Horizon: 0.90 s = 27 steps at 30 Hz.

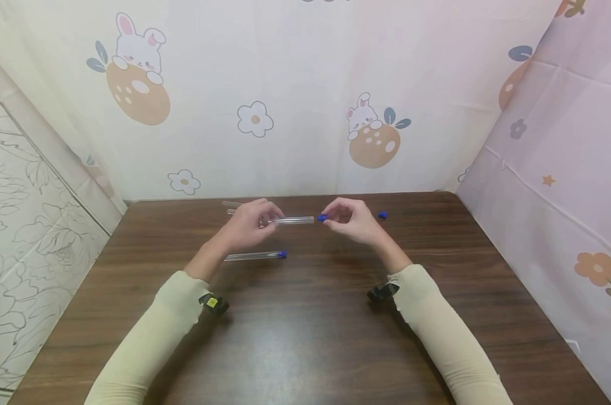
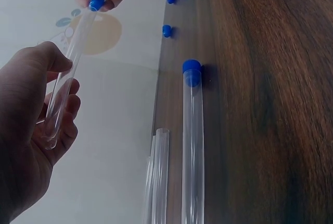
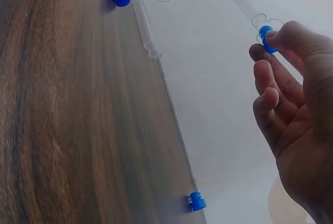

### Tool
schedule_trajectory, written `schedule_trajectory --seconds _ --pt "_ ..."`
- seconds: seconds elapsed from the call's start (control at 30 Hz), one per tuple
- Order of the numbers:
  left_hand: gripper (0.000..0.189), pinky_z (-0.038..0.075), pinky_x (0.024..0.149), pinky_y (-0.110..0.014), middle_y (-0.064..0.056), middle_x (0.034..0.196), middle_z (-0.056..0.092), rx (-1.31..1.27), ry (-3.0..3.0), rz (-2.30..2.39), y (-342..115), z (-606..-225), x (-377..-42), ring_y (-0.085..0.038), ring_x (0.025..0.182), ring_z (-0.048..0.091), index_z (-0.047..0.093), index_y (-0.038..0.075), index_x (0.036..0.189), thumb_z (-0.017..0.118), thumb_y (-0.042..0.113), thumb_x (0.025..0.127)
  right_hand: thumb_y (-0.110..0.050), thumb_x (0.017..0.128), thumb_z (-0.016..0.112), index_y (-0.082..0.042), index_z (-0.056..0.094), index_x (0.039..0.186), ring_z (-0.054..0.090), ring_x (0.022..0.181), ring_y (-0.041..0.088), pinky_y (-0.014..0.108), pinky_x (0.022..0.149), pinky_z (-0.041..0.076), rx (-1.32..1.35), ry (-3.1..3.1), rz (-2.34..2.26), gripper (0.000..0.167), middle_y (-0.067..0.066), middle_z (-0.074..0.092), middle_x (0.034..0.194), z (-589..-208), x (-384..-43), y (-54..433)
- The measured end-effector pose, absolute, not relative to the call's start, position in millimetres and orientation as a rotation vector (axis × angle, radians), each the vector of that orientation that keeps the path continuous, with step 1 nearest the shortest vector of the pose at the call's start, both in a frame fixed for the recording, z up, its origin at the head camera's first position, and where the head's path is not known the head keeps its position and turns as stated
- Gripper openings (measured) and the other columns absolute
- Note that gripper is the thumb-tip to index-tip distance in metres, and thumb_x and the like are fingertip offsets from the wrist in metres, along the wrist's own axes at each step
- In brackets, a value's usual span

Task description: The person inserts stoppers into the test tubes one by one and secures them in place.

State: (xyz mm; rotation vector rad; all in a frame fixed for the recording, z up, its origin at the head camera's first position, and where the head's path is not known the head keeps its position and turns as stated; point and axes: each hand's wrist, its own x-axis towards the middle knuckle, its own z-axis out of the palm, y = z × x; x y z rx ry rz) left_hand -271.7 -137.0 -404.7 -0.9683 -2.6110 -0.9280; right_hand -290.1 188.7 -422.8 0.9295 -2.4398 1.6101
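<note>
Landmark, the capped tube (image 2: pixel 193 140) on the surface (image 1: pixel 310 315); beyond it, raised, an uncapped tube (image 1: pixel 295 220) is held by the left hand (image 1: pixel 254 225), its grip curled round the shaft; the right hand (image 1: pixel 355 221), beyond and to the right of the landmark, pinches a blue stopper (image 1: pixel 322 217) at that tube's mouth — contact cannot be confirmed; judgement on the step: bring stopper and bore onto one axis; steady the tube closer to its mouth; press straight and gently — a tilted stopper could jam, or the smooth shaft slip.
</note>
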Motion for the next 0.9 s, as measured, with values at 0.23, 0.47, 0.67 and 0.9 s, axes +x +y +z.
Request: schedule_trajectory --seconds 0.23,0.47,0.67,0.9 --pt "0.02 0.056 0.078 -0.031 -0.008 0.101 0.077 -0.979 -2.612 -0.938 -133.4 -404.8 -271.2 -0.022 0.088 0.069 0.079 0.009 0.118 0.072 0.007 0.099 0.002 0.098 0.082 0.004 0.079 0.113 0.074 0.085 0.002 0.02 0.076 0.061 0.942 -2.455 1.593 0.015 0.026 0.083 0.103 -423.6 -289.7 185.2" --pt "0.019 0.057 0.077 -0.031 -0.008 0.103 0.079 -0.981 -2.604 -0.932 -132.8 -404.8 -271.0 -0.02 0.087 0.069 0.079 0.008 0.117 0.072 0.007 0.099 0.0 0.097 0.084 0.001 0.081 0.112 0.073 0.079 0.005 0.021 0.07 0.057 0.919 -2.446 1.581 0.015 0.024 0.083 0.098 -423.4 -288.7 183.9" --pt "0.018 0.06 0.08 -0.033 -0.008 0.108 0.084 -0.988 -2.626 -0.922 -132.3 -405.5 -269.5 -0.02 0.089 0.072 0.078 0.008 0.119 0.074 0.011 0.101 -0.001 0.097 0.084 0.0 0.082 0.113 0.072 0.079 0.006 0.022 0.071 0.056 0.906 -2.454 1.566 0.016 0.022 0.082 0.097 -425.9 -289.3 184.0" --pt "0.018 0.058 0.078 -0.031 -0.008 0.106 0.082 -0.982 -2.637 -0.903 -132.6 -406.4 -269.1 -0.019 0.087 0.07 0.077 0.008 0.12 0.074 0.013 0.103 0.0 0.099 0.083 0.0 0.081 0.115 0.075 0.083 0.009 0.022 0.073 0.059 0.917 -2.442 1.605 0.017 0.022 0.082 0.1 -427.2 -289.6 183.6"
